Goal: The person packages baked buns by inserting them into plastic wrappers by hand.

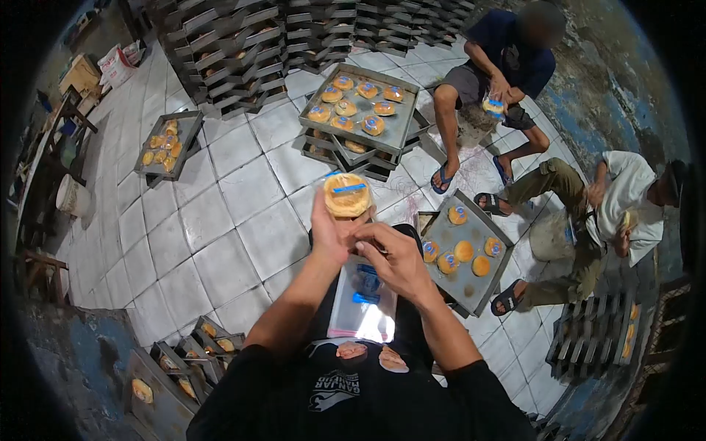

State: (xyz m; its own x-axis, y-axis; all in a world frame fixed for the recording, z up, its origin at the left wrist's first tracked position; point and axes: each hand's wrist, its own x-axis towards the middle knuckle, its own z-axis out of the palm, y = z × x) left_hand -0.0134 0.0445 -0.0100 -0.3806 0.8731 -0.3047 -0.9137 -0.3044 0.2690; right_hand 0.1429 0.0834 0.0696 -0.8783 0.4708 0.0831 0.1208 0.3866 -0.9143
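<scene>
My left hand [331,234] holds up a round golden bun [346,197] in a clear plastic bag with a blue printed strip. My right hand [397,261] is just below it, its thumb and fingers pinched together beside my left palm; what they grip, perhaps the bag's end, is too small to make out. On my lap, beneath the hands, lies a stack of clear plastic bags [357,309] with blue print, shining in the light.
Metal trays of buns [408,121] are stacked ahead, and another bun tray [471,294] sits to my right. A smaller tray [190,140] lies at left. Two people [507,62] [625,198] sit at right, handling buns. Tray stacks [228,59] line the back.
</scene>
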